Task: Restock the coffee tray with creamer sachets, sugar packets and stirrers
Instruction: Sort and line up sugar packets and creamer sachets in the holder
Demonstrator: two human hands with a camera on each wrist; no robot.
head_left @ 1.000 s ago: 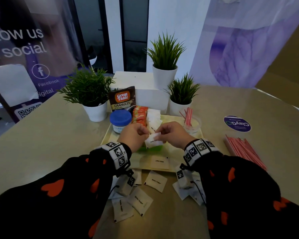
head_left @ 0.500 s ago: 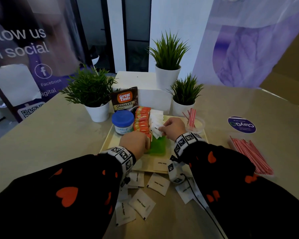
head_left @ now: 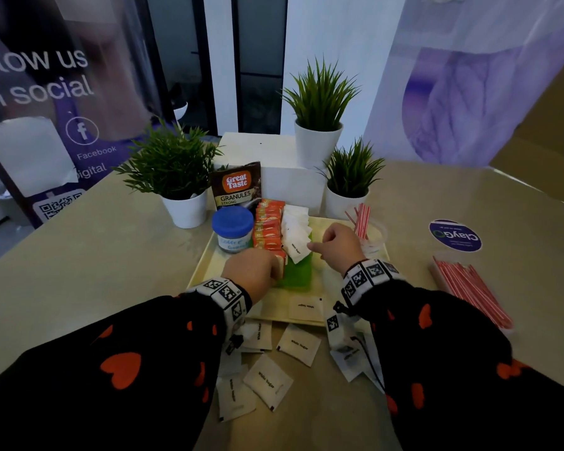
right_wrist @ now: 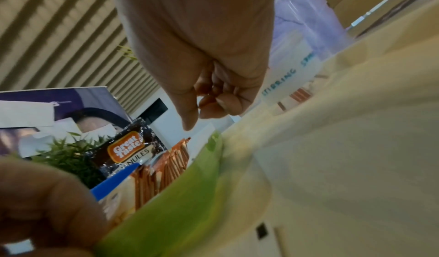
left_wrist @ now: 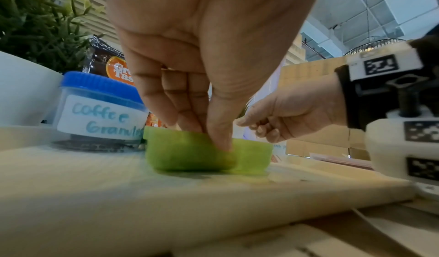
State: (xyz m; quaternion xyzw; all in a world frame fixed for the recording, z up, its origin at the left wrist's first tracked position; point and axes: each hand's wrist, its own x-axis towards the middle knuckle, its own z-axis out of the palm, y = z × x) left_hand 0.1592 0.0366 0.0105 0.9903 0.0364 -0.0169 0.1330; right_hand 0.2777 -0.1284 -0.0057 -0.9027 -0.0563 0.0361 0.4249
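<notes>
A cream tray carries a green container holding a row of orange creamer sachets and a row of white sugar packets. My left hand pinches the container's near rim, thumb outside and fingers inside. Just right of the sugar row, my right hand hovers with curled fingers and holds nothing. One sugar packet lies on the tray's front. Several more are scattered on the table near me. Red-striped stirrers stand in a clear cup on the tray.
A loose pile of stirrers lies on the table at right, near a round sticker. A blue-lidded coffee jar stands on the tray's left. Behind are a coffee pouch, a white box and potted plants.
Both hands held a sugar packet over the tray a second ago. The right hand set it into the sugar row and let go; the left hand moved to the green container's rim.
</notes>
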